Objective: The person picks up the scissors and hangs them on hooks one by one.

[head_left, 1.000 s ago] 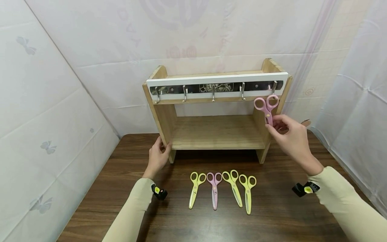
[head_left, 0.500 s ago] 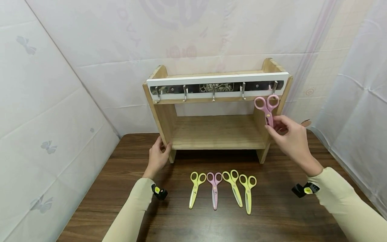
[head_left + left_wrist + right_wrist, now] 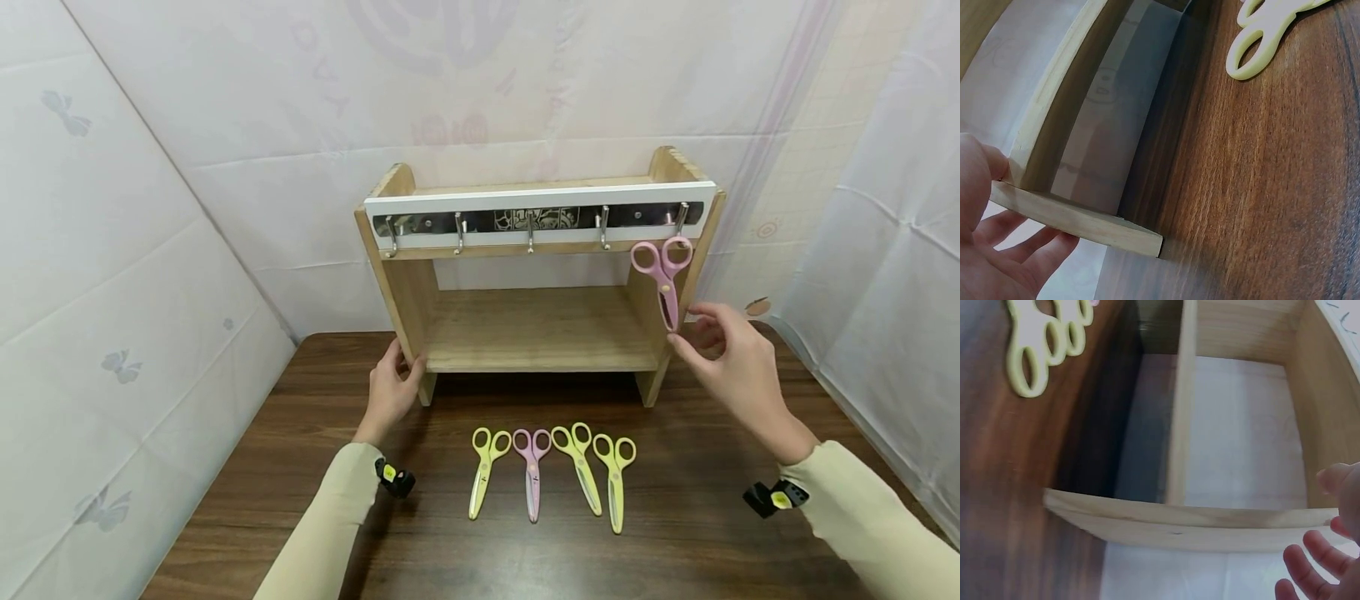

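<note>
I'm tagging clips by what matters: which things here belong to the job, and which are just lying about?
Seemingly part of the job: upper pink scissors by the right hand, hook rail, wooden shelf; probably also three yellow scissors, lower pink scissors.

Just around it: table, cloth backdrop, wrist cameras.

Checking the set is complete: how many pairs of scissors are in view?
5: pink plastic loop-handled scissors, handles up, at the rightmost silver metal hook; on the brown wooden table, left to right, yellow plastic pair, second pink pair, second yellow pair, third yellow pair.
</note>
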`<state>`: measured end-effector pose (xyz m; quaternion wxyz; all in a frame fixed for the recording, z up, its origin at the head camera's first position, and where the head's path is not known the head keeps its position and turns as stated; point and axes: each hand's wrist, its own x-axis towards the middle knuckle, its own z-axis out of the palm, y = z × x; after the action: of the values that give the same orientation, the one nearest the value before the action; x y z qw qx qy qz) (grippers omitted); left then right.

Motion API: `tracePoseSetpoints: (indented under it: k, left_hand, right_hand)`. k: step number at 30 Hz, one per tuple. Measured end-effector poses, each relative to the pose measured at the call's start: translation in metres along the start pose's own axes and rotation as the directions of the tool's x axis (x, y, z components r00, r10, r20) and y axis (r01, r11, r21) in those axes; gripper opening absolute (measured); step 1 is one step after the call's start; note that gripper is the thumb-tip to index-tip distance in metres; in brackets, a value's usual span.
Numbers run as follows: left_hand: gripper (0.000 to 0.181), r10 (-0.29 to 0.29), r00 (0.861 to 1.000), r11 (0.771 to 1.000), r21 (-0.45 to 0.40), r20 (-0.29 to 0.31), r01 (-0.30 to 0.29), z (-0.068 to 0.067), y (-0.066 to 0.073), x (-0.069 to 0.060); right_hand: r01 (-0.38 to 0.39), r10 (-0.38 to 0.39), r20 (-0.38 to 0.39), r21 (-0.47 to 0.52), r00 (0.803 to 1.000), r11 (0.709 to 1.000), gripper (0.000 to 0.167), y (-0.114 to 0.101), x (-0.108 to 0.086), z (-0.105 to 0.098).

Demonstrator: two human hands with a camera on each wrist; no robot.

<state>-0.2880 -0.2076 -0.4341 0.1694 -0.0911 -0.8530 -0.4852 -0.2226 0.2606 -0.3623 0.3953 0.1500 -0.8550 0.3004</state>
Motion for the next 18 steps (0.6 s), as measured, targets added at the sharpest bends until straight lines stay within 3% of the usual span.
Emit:
tracePoseSetpoints:
  k: [8, 12, 15, 18]
  left_hand:
    - [0.049, 0.014, 1.000, 1.000, 0.004, -0.008, -0.014, 0.000, -0.001, -0.001]
    - [0.048, 0.012, 1.000, 1.000, 0.005, -0.013, -0.012, 0.000, -0.001, -0.001]
    - [0.047, 0.013, 1.000, 1.000, 0.004, -0.016, -0.013, 0.000, -0.001, -0.001]
    - [0.047, 0.012, 1.000, 1.000, 0.006, -0.014, -0.012, 0.000, -0.001, -0.001]
  right_hand:
    - [-0.006, 0.012, 0.103, -0.054, 0.995, 0.999, 0.048, -0.001, -0.035, 0.007]
    - [-0.003, 0.018, 0.199, -0.077, 0.980, 0.997, 0.050, -0.007, -0.052, 0.014]
    - [-0.034, 0.063, 0.310, -0.097, 0.949, 0.995, 0.050, -0.013, -0.064, 0.018]
    - [-0.062, 0.107, 0.432, -0.117, 0.896, 0.991, 0.050, -0.021, -0.074, 0.019]
